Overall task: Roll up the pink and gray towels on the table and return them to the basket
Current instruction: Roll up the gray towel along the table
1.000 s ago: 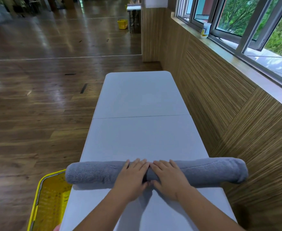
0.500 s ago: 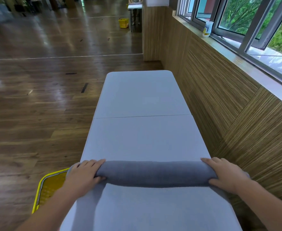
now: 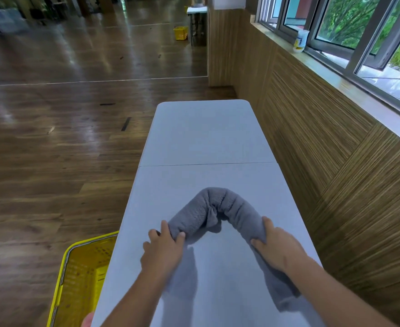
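Head view: I am looking down the length of the white table. The gray towel lies on its near half, straight ahead of me.
Towel shape: a roll bent at the middle into an upside-down V, with the fold pointing away from me and both legs running back to my hands.
Long axis: not one straight line. The left leg slants to my near left, the right leg to my near right.
Left hand: fingers curled over the end of the left leg, thumb on its inner side, gripping it.
Right hand: wrapped round the right leg. Loose cloth trails past it toward the table's near right edge.
Basket: yellow, on the floor just beside the table's near left side, below the tabletop.
Nearer hand: the left, since the basket is on its side.
Pink towel: not in view.
Coming move, as I judge it: close the two legs together, then carry the bundle left and down. The right leg has farther to travel.
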Demonstrator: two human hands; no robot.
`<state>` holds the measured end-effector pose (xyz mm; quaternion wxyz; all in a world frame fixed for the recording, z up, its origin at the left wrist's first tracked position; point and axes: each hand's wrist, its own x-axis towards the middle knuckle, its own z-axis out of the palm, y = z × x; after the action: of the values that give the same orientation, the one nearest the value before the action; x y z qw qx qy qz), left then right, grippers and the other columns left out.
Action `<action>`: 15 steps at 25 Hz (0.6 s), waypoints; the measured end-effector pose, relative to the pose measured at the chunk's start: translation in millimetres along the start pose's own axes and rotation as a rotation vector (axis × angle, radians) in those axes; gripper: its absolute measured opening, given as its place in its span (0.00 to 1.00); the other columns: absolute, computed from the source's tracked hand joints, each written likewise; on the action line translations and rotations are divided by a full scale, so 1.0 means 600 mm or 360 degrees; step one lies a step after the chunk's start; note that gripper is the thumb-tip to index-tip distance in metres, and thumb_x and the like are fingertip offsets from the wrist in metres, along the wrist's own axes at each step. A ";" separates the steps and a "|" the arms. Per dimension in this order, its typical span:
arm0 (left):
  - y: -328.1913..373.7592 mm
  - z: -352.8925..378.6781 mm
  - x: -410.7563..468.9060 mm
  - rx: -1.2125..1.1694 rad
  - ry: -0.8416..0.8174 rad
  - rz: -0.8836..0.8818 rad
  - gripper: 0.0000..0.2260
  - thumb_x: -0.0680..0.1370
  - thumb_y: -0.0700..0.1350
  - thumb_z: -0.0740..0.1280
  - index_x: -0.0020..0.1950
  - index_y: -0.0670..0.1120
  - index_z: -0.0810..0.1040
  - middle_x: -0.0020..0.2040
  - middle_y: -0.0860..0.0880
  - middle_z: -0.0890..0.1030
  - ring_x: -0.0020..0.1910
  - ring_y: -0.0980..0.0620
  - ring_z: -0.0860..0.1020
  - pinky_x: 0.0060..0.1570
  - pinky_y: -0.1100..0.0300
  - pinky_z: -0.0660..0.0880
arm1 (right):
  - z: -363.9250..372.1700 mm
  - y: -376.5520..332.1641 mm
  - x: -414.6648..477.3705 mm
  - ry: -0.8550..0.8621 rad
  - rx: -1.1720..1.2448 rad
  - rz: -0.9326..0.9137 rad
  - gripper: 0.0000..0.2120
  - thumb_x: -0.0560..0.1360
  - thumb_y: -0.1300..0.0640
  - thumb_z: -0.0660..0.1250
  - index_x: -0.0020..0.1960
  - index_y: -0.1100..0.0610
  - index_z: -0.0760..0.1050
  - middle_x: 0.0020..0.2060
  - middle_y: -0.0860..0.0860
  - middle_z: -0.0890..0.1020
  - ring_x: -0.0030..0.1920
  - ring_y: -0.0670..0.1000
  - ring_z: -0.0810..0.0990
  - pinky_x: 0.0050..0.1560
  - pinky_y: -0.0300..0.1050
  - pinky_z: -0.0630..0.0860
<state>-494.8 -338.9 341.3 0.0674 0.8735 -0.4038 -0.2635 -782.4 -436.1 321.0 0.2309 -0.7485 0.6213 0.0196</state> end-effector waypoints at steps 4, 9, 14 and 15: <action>0.064 0.025 -0.093 -0.0259 -0.0439 0.0075 0.33 0.80 0.67 0.48 0.77 0.47 0.62 0.72 0.38 0.66 0.67 0.36 0.70 0.67 0.44 0.69 | 0.009 -0.056 -0.052 -0.0121 0.0116 -0.0086 0.44 0.74 0.29 0.57 0.80 0.50 0.42 0.68 0.58 0.71 0.64 0.62 0.74 0.62 0.57 0.73; 0.097 0.008 -0.136 -0.0813 -0.1206 0.0132 0.31 0.78 0.70 0.51 0.61 0.48 0.79 0.51 0.46 0.83 0.46 0.48 0.83 0.42 0.52 0.82 | 0.008 -0.091 -0.085 -0.0299 -0.0306 -0.0443 0.63 0.58 0.24 0.65 0.78 0.46 0.32 0.75 0.51 0.58 0.71 0.57 0.61 0.66 0.59 0.66; 0.066 0.000 -0.089 0.0372 -0.0315 0.1240 0.27 0.67 0.68 0.66 0.59 0.53 0.76 0.57 0.52 0.77 0.60 0.50 0.72 0.57 0.51 0.73 | 0.002 -0.071 -0.053 -0.0141 -0.0822 -0.0814 0.57 0.64 0.35 0.69 0.78 0.46 0.34 0.71 0.51 0.65 0.68 0.57 0.65 0.66 0.59 0.65; 0.058 0.003 -0.073 0.0682 -0.0190 0.1305 0.42 0.64 0.71 0.67 0.73 0.51 0.66 0.71 0.51 0.69 0.72 0.47 0.63 0.70 0.49 0.63 | -0.005 -0.067 -0.043 -0.0101 -0.0854 -0.0861 0.56 0.64 0.36 0.70 0.78 0.46 0.36 0.71 0.51 0.65 0.69 0.57 0.65 0.66 0.60 0.65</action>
<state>-542.3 -329.2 369.3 -0.0394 0.6194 -0.7642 -0.1755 -751.1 -408.7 344.5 0.0426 -0.9183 0.3667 0.1431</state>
